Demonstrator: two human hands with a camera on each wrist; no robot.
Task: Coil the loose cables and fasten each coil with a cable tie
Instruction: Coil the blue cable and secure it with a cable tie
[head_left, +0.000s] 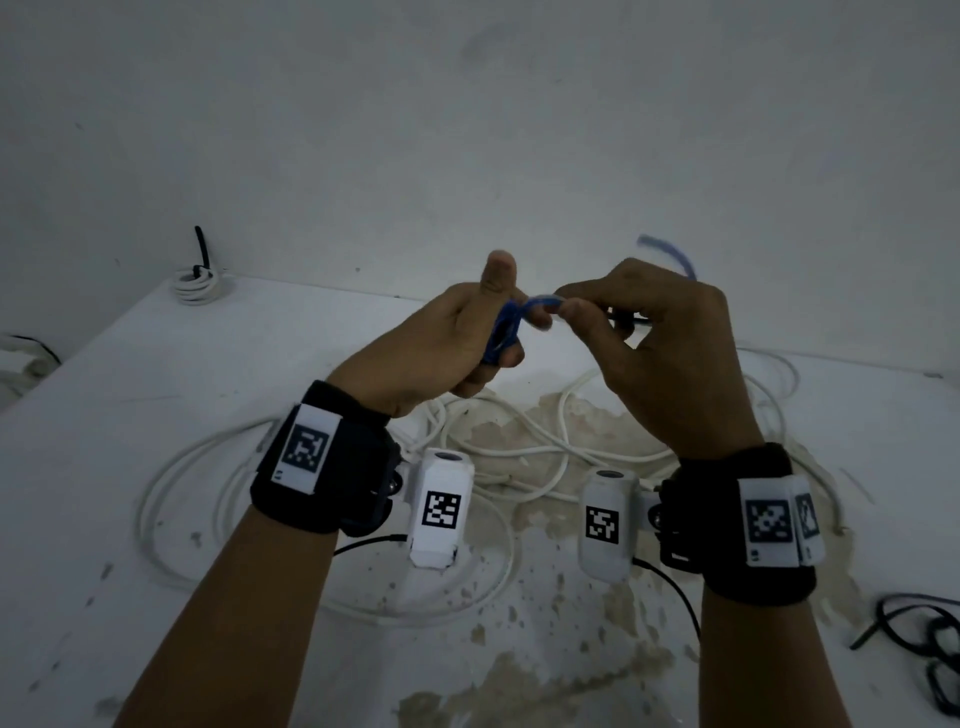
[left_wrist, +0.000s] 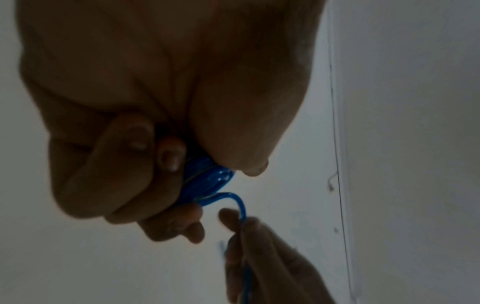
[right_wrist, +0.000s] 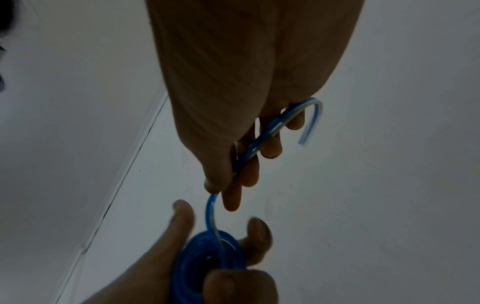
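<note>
- The left hand (head_left: 457, 338) is curled round a small blue cable coil (right_wrist: 207, 261), thumb up, holding it above the desk (head_left: 156, 364).
- The right hand (head_left: 660, 332) pinches the free tail of that blue cable (right_wrist: 262, 139) between thumb and fingers, just beside the coil; the tail runs along its fingers and its curved end sticks out past the hand.
- Both hands are raised, nearly touching, with a short arc of cable between them.
- Below them a loose white cable (head_left: 218, 467) sprawls in wide loops on the stained desk.
- A coiled white cable with a black tie (head_left: 200, 283) sits at the far left corner.
- Black cable ties (head_left: 930, 644) lie at the right edge.
</note>
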